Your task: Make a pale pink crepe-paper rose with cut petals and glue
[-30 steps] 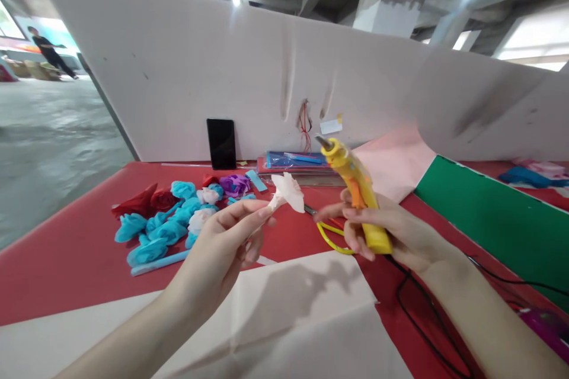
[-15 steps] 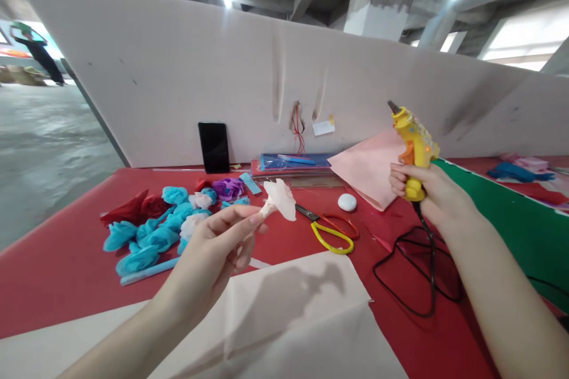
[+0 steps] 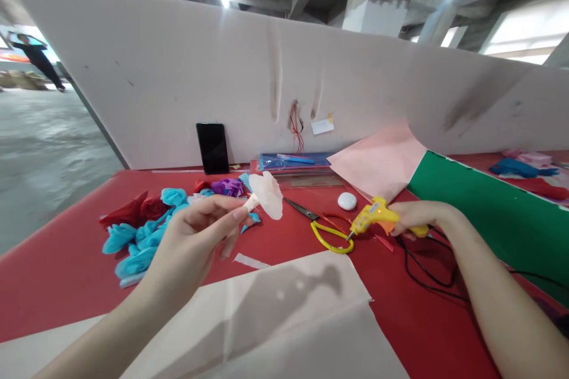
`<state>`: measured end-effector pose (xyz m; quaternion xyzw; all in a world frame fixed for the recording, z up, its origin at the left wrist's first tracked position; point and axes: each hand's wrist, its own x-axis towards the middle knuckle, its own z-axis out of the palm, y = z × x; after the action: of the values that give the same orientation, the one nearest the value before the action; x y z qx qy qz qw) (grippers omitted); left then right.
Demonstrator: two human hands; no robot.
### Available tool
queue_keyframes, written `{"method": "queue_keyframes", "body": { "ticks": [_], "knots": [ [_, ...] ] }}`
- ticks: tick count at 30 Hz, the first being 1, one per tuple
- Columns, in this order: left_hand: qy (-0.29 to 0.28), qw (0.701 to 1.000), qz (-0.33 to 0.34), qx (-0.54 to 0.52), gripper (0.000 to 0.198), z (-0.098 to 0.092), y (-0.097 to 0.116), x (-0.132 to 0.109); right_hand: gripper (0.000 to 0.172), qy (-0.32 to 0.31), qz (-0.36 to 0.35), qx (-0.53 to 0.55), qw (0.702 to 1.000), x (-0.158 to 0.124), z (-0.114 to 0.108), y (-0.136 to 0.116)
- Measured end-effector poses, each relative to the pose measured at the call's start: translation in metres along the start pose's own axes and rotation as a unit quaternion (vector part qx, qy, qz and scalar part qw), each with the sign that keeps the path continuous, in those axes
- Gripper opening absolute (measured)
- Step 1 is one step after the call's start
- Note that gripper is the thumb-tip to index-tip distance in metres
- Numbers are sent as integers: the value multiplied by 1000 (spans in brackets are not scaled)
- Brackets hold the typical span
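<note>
1. White paper [image 3: 284,334] lies on the red table [image 3: 62,249], below and between the hands, a shadow across it.
2. The left hand [image 3: 200,234] is closed to a pinch, thumb against forefinger, on the stem of a pale flower [image 3: 269,195]; the flower is raised above the table, petals towards the right hand.
3. The right hand [image 3: 420,216] is curled round the handle of a yellow glue gun [image 3: 373,213], nozzle tipped down and leftward; a black cord [image 3: 411,269] loops below the wrist.
4. Scissors [image 3: 313,215] lie between the hands, their yellow loop at the nozzle; whether the two touch, I cannot tell.
5. Blue flowers [image 3: 137,259] lie behind the left hand, partly hidden by it, beside red ones [image 3: 133,212].
6. Beyond the glue gun sit a white lump [image 3: 347,201] and a pink sheet [image 3: 377,160]; a green sheet [image 3: 466,207] spreads past the right hand.
7. Beyond the left hand, a phone [image 3: 213,148] stands upright before the pale panel [image 3: 178,71].
8. Far off, left of both hands, stands a person [image 3: 40,62], arms raised.
</note>
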<state>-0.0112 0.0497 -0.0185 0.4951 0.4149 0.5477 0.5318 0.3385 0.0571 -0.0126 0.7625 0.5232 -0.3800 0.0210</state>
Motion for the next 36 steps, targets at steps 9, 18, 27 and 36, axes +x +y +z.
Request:
{"method": "queue_keyframes", "body": {
  "ticks": [9,18,27,36],
  "knots": [
    [45,985,123,115,6,1,6,-14,21,166,-27,-96,981,-11,6,-24],
    [33,931,269,243,13,6,9,-29,56,108,-503,170,840,-78,96,-98],
    [12,921,275,277,11,6,6,-27,21,254,-509,149,809,-85,118,-100],
    [14,920,269,284,9,10,8,-30,22,447,-635,-49,628,-90,128,-102]
  ]
}}
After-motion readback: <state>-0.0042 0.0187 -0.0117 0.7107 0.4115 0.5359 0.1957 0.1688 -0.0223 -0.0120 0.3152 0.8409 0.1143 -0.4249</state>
